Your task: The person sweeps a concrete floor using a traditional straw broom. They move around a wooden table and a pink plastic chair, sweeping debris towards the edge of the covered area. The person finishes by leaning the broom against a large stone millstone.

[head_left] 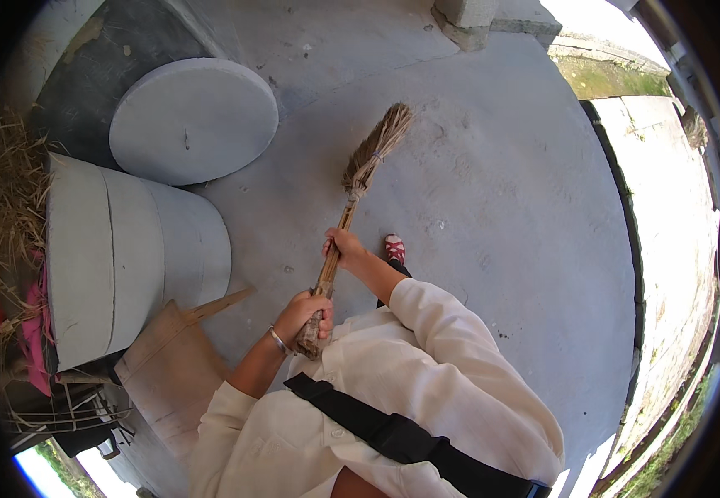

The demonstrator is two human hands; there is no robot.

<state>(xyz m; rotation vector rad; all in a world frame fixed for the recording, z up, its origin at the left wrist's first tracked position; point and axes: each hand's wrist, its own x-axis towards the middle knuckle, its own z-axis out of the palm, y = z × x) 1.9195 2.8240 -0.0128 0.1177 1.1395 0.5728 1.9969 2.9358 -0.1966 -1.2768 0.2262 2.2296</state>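
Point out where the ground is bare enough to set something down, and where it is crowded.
Bare concrete floor runs wide from the broom head to the dark curb on the right. Crowded on the left: round stone slab, grey cylinder, wooden board and straw sit close together. Left hand and right hand grip the handle.

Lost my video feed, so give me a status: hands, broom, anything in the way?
Left hand and right hand both gripping the broom. Bristles on the concrete floor. Round slab and big drum off to the left.
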